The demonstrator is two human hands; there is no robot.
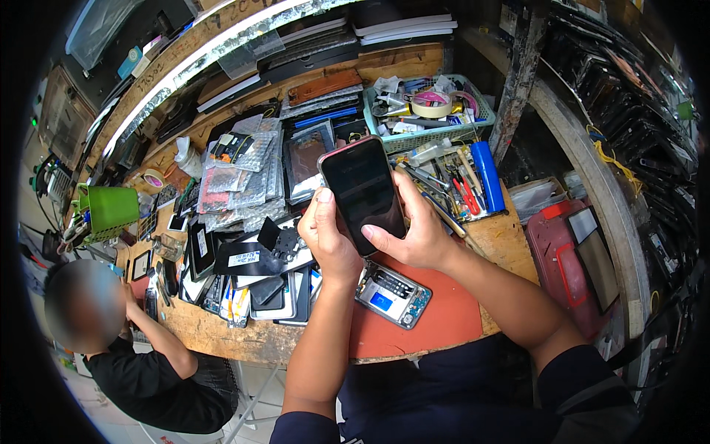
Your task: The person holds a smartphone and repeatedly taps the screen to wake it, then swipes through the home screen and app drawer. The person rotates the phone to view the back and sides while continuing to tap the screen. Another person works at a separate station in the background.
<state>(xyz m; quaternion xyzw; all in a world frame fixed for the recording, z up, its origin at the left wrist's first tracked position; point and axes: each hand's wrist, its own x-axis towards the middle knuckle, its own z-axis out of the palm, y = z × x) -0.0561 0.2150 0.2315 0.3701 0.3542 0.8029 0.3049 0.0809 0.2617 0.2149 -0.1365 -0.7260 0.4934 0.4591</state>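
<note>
Wooden bench [222, 337]: crowded across the middle of the frame; a dropped part could be lost among the clutter.
Red mat [451, 311]: lower centre, under the work; its bare right portion looks the safest landing spot.
Stacked packets [244, 174]: left of centre, piled loosely; a bumped elbow might send them sliding.
Left hand [325, 240]: centre, wrapped on the phone's left edge, thumb up along the side.
Right hand [418, 226]: just right of centre, clasping the other side, thumb over the lower screen; a stray press there could trigger an unwanted touch.
Dark-screened phone [360, 189]: centre, tilted, held between both hands above the mat; a loosened grip could drop it onto the open handset.
Open handset [399, 296]: below centre on the mat, insides exposed near the left wrist; a brushing forearm might shift or damage it.
</note>
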